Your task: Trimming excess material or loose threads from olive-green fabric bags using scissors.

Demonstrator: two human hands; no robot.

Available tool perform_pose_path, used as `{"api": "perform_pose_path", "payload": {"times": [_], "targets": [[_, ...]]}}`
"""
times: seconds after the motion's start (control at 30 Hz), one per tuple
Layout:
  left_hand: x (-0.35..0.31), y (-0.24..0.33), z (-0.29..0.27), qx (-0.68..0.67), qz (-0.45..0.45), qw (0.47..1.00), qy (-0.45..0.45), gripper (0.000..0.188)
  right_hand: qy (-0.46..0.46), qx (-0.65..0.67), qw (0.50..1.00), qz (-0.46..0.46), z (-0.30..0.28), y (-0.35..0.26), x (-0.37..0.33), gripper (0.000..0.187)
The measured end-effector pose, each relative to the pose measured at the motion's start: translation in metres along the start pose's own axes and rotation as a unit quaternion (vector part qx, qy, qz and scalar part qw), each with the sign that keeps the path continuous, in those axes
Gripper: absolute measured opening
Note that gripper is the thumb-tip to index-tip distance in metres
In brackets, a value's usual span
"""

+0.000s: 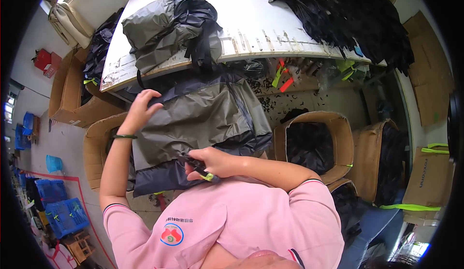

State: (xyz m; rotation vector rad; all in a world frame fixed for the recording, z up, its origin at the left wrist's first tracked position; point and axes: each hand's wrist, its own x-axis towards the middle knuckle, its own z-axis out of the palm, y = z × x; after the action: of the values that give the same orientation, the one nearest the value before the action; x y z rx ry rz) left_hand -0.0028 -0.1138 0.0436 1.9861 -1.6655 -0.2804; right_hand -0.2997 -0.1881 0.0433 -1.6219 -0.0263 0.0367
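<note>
Grey fabric (dark-edged), creased, spread out, dark tool, tilted

White table: pale top, brown scuffs along near edge (rough strip, that).
Table, left part: crumpled grey-and-black fabric bundle, black straps over near edge.
Table, right part: heap of black strips, spilling past near edge.
Floor: black scraps below table's near edge; cardboard box beside its left end; light-blue basket farther left.

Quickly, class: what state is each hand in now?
Left hand: open, at the edge of the grey-and-black fabric; contact unclear.
Right hand: closed around a small black tool.
</note>
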Motion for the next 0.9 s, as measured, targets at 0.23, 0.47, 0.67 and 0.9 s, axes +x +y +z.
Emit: {"api": "perform_pose_path", "payload": {"times": [0.23, 0.47, 0.67, 0.9], "targets": [[0.017, 0.076, 0.091, -0.181, 0.095, 0.967, -0.151, 0.050, 0.418, 0.015, 0.898, 0.136, -0.092, 0.058, -0.085, 0.023], [0.074, 0.149, 0.162, -0.602, -0.132, 0.729, -0.299, 0.053, 0.457, -0.307, 0.795, 0.255, -0.120, 0.065, -0.093, 0.035], [0.109, 0.148, 0.225, -0.626, -0.270, 0.668, -0.296, 0.038, 0.300, -0.218, 0.904, 0.212, -0.140, 0.081, -0.093, 0.060], [0.080, 0.142, 0.266, -0.661, -0.378, 0.566, -0.315, 0.049, 0.527, 0.194, 0.811, 0.163, -0.265, 0.148, -0.181, 0.018]]}}
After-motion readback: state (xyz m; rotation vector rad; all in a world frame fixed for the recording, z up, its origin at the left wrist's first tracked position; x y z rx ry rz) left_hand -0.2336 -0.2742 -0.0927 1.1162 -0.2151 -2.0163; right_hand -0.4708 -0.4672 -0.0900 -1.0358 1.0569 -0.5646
